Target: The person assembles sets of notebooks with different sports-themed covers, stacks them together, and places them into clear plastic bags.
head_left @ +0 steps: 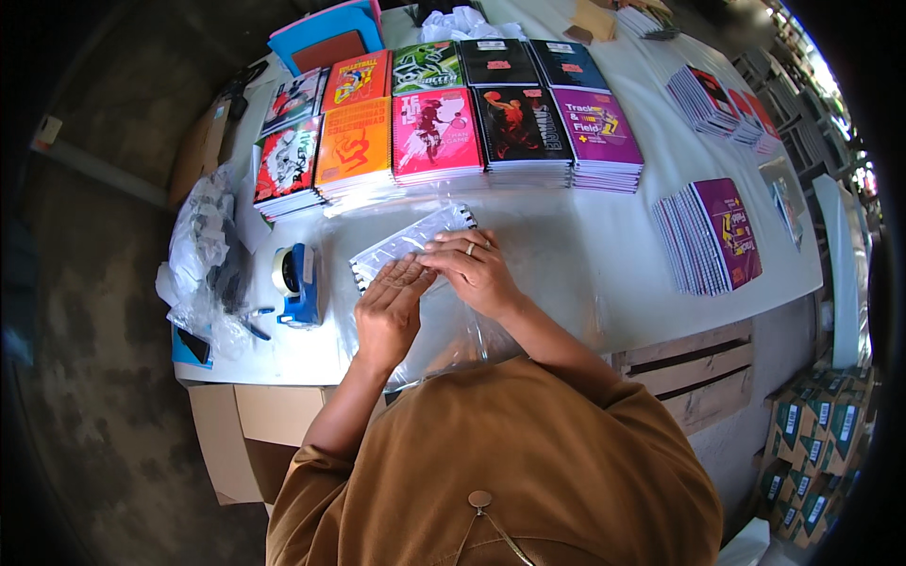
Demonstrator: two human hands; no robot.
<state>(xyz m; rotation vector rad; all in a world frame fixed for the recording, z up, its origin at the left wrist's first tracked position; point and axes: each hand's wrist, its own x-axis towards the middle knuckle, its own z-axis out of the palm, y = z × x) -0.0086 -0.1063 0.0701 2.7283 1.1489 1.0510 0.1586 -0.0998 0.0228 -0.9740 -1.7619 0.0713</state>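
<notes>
A stack of spiral-bound notebooks (pixel 394 243) in clear plastic film lies in front of me, its white page edges up and black coils showing at both ends. My left hand (pixel 392 300) rests on its near side with fingers stretched out flat. From the right, my right hand (pixel 475 271), with a ring on one finger, presses on the film too, its fingers extended and meeting the left fingertips. Loose clear plastic (pixel 453 325) spreads under both wrists to the table's front edge. Part of the stack is hidden by the hands.
Two rows of stacked notebooks (pixel 439 137) with sports covers stand beyond my hands. A blue tape dispenser (pixel 300 288) and scissors (pixel 257 325) lie left, beside crumpled plastic (pixel 203 236). Purple notebooks (pixel 727 231) lean over at right. A cardboard box (pixel 278 413) sits below the table edge.
</notes>
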